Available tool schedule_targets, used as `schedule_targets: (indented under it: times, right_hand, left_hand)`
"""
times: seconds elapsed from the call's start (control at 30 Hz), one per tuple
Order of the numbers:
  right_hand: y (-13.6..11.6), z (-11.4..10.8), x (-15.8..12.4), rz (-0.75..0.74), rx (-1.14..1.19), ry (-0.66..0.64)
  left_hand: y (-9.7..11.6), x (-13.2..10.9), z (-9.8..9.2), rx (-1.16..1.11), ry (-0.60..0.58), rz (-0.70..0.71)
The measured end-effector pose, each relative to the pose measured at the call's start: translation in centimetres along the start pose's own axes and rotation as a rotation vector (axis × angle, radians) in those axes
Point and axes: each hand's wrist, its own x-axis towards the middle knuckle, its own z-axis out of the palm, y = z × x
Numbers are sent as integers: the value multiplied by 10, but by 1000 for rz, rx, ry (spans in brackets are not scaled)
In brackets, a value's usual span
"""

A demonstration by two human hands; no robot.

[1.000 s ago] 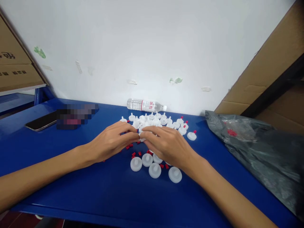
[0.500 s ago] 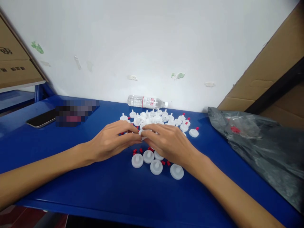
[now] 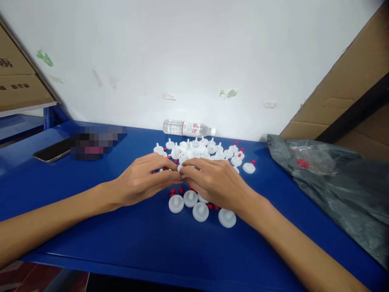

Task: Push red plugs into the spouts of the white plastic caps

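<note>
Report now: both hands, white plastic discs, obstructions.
Left hand, right hand close together; grip hidden. White stemmed plastic discs on near and far sides. Clear plastic bottle beyond, not in the way.

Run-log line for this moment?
left hand, right hand: fingertips close together | grip: hidden | nearer: white stemmed discs, red pieces | behind: bottle lying

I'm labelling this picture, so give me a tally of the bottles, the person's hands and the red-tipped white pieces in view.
Bottle: 1
Left hand plus right hand: 2
Red-tipped white pieces: 4
Total: 7
</note>
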Motion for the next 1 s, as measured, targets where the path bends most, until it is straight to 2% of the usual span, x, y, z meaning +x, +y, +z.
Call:
schedule_targets:
  times: [1.0]
  right_hand:
    - [-2, 1, -1, -41, 19, -65]
  left_hand:
    - [2, 0, 5, -78, -39, 17]
